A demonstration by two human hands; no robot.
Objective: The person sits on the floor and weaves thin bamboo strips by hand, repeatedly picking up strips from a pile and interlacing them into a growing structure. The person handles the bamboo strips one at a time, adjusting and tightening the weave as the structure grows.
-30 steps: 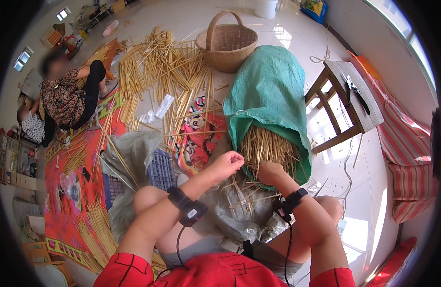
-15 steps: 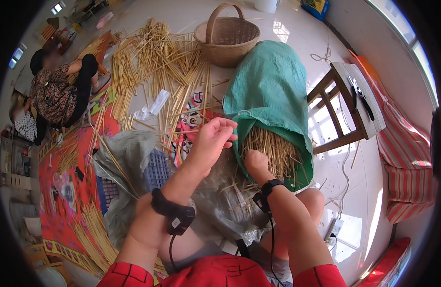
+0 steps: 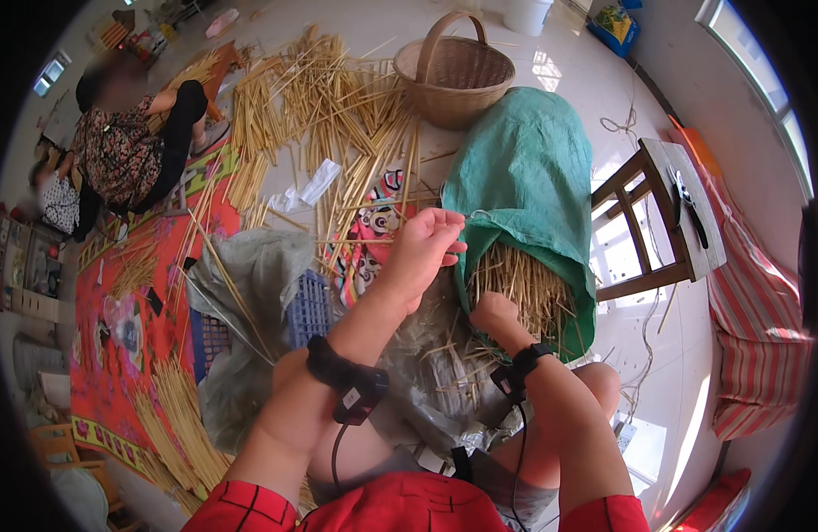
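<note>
Pale tiled floor (image 3: 684, 346) all around the work, sunlit patches right of the fingers. Left hand (image 3: 422, 257): raised, fingers loosely bent, gap narrow; tips just beside the upper-left lip of the green sack (image 3: 520, 146), contact unclear, can't tell if they hold anything. Right hand (image 3: 496, 315): lower, folded into a fist at the left side of the sack's mouth, against the straw stalks (image 3: 529, 284); can't tell if any are gripped. Stalks are packed inside the mouth, right of both sets of fingers; the sack body runs on beyond them.

Wicker basket (image 3: 453, 102): past the left fingers, upright, by the sack's far end. Loose straw pile (image 3: 311, 97): beyond and left of the left fingers, spread on the floor. Blue crate (image 3: 310, 309): left of the left wrist, partly under grey sheeting (image 3: 249, 275). Red floral mat (image 3: 121, 324): farther left, with more stalks on it. Seated co-worker (image 3: 121, 164): far left of the left fingers, at the mat's edge, second person (image 3: 58, 204) behind. Wooden stool (image 3: 666, 195): right of the right fingers, beyond the sack, black-handled tool (image 3: 690, 208) on its seat. Striped cloth (image 3: 759, 355): farthest right.
</note>
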